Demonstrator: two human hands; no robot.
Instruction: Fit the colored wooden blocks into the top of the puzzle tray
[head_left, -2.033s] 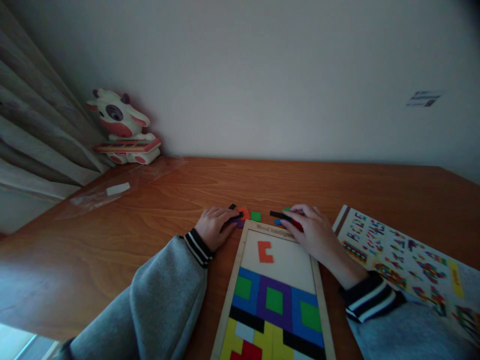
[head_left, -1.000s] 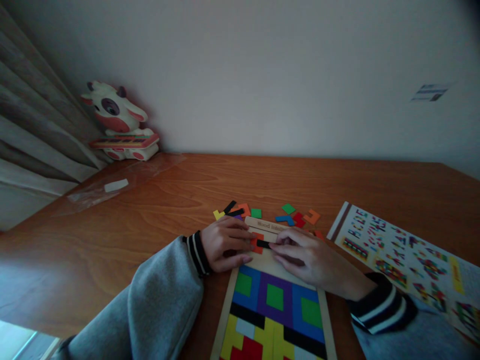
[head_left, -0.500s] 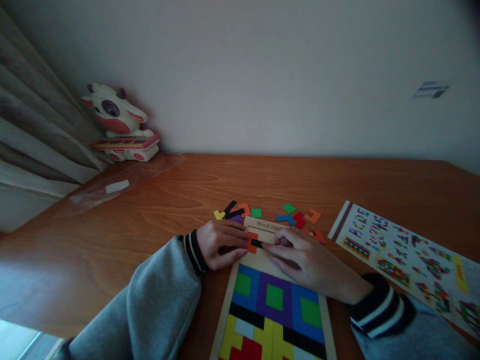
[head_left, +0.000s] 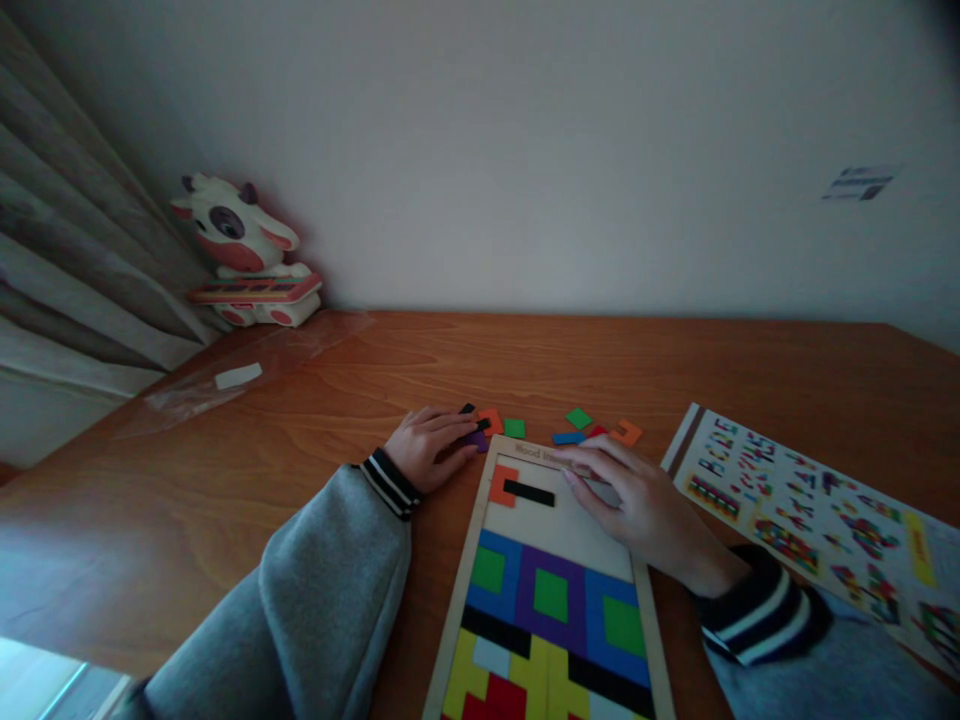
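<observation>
A wooden puzzle board [head_left: 474,520] lies on the table, its lower part filled with coloured pieces. Near its top left an orange piece [head_left: 498,487] sits with one end of a black bar [head_left: 531,493] in its notch. Past the board's upper left corner, my left hand [head_left: 431,447] rests over loose pieces, fingers apart; a black piece shows at its fingertips. My right hand [head_left: 630,495] hovers over the upper right of the board, fingers apart and nothing visible in them. Behind it lie a green piece [head_left: 578,418], a blue piece [head_left: 568,438] and an orange piece [head_left: 626,432].
A printed pattern sheet [head_left: 817,510] lies at the right. At the back left stand a toy cow [head_left: 244,240] and a clear plastic wrapper [head_left: 187,400]. One more green piece [head_left: 514,428] lies just beyond the board's top edge.
My left hand has moved off the board, up and left to the loose pieces. My right hand has let go of the black bar and shifted right, leaving it on the board.
</observation>
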